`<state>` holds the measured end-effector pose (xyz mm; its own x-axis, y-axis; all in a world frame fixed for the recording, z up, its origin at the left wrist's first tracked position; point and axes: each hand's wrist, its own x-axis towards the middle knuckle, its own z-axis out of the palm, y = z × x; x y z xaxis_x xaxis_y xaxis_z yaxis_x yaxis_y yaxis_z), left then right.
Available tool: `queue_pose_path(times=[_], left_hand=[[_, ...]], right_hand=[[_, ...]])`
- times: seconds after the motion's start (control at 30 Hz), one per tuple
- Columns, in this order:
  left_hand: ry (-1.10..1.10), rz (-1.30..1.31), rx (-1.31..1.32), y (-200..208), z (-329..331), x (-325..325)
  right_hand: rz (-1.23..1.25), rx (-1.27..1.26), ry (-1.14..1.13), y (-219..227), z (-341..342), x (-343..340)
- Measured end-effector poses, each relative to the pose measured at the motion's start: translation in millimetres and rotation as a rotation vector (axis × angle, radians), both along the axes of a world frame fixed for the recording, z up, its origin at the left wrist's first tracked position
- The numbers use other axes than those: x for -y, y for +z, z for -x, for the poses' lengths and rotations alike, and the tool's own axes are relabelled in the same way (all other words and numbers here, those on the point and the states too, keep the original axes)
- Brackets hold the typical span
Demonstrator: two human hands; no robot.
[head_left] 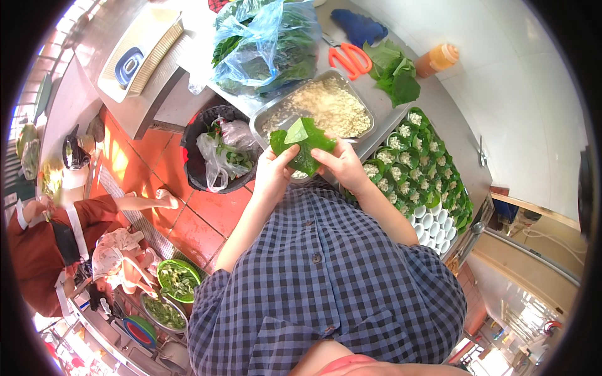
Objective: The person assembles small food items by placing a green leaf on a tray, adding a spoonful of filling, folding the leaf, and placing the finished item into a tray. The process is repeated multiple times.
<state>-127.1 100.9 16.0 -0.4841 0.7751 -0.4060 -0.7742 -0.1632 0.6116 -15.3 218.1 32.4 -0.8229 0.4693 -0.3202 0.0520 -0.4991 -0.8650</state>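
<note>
Between my left hand [274,166] and my right hand [342,164] is a broad green leaf [305,145]. The fingers of both hands pinch it, thumbs on top, and part of it is folded over. Just beyond sits a metal tray [256,123] with small pale crumbly pieces [335,106] in it. To the right stand many rows of leaf-lined cups [417,156] topped with white pieces, with bare white cups [433,227] at their near end. Orange-handled scissors [351,61] and a stack of green leaves [396,74] lie past the tray.
A blue plastic bag of leaves [266,47] sits behind the tray. Nearby are a blue cloth [357,27] and an orange bottle [437,60]. A black-lined bin [193,150] stands on the floor at left. Other people [122,260] work at lower left beside a green basin [198,276].
</note>
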Motion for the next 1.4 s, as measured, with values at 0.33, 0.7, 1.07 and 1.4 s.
queue_pose_path(times=[0.33, 0.7, 1.07, 1.4], left_hand=[[0.229, -0.064, 0.496, -23, 16, 13], [0.482, 0.049, -0.013, -22, 26, 56], [0.626, 0.011, 0.034, -18, 43, 81], [0.709, -0.010, -0.044, -8, 52, 98]], right_hand=[[-1.198, 0.398, -0.240, -43, 54, -156], [-1.582, 0.651, 0.221, -81, 87, -252], [-0.795, 0.608, 0.382, -15, 56, -263], [-0.425, 0.093, 0.397, 75, -21, -92]])
